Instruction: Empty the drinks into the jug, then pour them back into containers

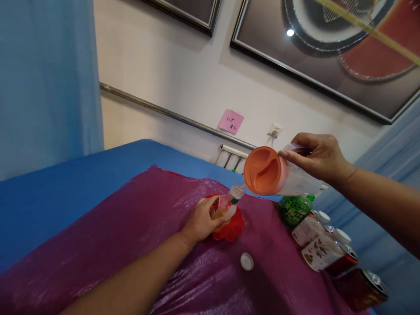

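Note:
My left hand (pixel 205 218) is closed round a clear plastic bottle (pixel 231 203) whose open mouth points up and right. Under the bottle lies a red scalloped dish (pixel 234 227). My right hand (pixel 321 159) grips the handle of a translucent pitcher (pixel 297 179) with an orange lid (pixel 264 170). The pitcher is tipped to the left, its lid edge close to the bottle's mouth. A thin trace of liquid seems to run between them, too faint to be sure. A white bottle cap (pixel 246 261) rests on the purple sheet in front of the dish.
Along the right side stand a green bottle (pixel 293 210), white-capped bottles (pixel 323 251) and dark red cans (pixel 361 288). A purple plastic sheet (pixel 131 227) covers part of the blue table (pixel 82 179). Behind are a wall socket (pixel 274 130), a metal rail (pixel 170 114) and blue curtains (pixel 49 78).

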Available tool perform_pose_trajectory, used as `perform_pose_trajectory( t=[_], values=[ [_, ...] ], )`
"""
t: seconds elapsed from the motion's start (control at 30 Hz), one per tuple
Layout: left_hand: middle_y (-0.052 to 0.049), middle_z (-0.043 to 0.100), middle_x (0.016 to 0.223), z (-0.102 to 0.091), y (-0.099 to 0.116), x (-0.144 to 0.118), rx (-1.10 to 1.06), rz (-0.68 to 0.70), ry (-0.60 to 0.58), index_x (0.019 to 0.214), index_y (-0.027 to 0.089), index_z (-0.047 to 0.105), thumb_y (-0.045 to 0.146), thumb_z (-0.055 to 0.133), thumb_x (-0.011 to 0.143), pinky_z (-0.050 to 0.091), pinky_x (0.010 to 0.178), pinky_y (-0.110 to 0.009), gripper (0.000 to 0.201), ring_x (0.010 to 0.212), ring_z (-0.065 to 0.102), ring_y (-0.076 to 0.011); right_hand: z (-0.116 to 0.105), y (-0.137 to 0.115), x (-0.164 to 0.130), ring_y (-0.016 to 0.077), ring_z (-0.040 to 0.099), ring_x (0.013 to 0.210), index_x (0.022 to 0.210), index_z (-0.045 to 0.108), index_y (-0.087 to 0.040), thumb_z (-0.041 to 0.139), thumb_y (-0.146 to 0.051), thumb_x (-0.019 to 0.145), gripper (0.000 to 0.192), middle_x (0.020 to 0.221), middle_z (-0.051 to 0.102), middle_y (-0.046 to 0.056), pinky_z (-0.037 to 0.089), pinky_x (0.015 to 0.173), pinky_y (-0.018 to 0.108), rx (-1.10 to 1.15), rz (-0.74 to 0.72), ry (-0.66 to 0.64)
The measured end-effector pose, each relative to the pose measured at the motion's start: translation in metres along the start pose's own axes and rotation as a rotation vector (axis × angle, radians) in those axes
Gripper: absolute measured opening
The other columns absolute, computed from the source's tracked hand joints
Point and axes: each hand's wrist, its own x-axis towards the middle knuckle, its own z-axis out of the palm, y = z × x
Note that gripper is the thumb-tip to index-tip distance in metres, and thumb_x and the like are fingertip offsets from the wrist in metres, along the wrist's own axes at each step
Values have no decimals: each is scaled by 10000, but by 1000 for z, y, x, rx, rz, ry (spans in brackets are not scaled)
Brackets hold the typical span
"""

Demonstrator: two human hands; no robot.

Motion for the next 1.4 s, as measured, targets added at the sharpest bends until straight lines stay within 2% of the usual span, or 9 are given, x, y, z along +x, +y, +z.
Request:
perform_pose_trajectory(
  t=[0.13, 0.37, 0.8, 1.4],
  values=[
    [-68, 709, 1174, 1, -1, 0, 19, -5, 8, 1298, 277, 617, 394, 812, 735, 515, 932, -434, 607, 1072, 655, -287, -2, 0, 1, 114, 401, 468, 584, 484, -232, 669, -634, 852, 517, 496, 445, -29, 318, 451, 275, -1, 1, 8],
    [-51, 719, 1120, -1, 3, -1, 18, -13, 15, 1245, 277, 642, 393, 807, 738, 523, 876, -402, 545, 985, 667, -264, -2, -1, 1, 121, 418, 470, 588, 488, -235, 669, -645, 845, 516, 501, 462, -24, 329, 456, 280, 3, 16, 1],
    [-60, 707, 1211, -1, 1, 0, -13, 1, 3, 1286, 281, 620, 379, 815, 737, 505, 942, -421, 591, 1091, 649, -279, -4, -1, 4, 118, 421, 477, 603, 514, -230, 664, -651, 847, 509, 510, 503, -15, 344, 454, 274, 5, 16, -4],
    [-69, 706, 1187, 1, -1, 0, 0, -16, -2, 1320, 269, 614, 412, 808, 743, 518, 919, -416, 626, 1074, 653, -286, -2, -2, 4, 128, 474, 491, 609, 528, -228, 671, -627, 851, 488, 531, 530, -13, 368, 474, 280, 0, -20, -17]
  ],
)
